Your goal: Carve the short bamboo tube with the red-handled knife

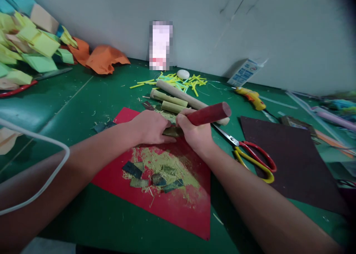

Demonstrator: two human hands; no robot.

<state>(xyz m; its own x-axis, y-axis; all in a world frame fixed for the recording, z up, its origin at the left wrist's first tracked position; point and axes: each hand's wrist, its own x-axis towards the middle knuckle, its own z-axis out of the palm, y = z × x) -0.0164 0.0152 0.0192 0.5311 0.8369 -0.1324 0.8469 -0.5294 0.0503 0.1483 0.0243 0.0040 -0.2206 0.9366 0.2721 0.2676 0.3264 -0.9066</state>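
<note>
My left hand (151, 127) presses down over a short piece of bamboo (171, 131), its fingers closed around it. Close beside it, my right hand (196, 131) is wrapped around a tool with a thick red wooden handle (208, 114). The tool's working end is hidden by the hands, so its kind cannot be told. Both hands are above a red sheet (194, 217) strewn with pale green bamboo dust (167, 161) and several dark bark-like chips (139, 181). Just behind them lie cut bamboo lengths (174, 107) and a long wooden rod (180, 93).
Scissors (250, 153) with red and yellow handles lie right of my right hand, partly on a dark sheet (289, 165). Yellow and green strips (194, 81) and a yellow glue gun (251, 97) are farther back. Folded paper (36, 42) is piled left. A white cable (62, 153) crosses my left forearm.
</note>
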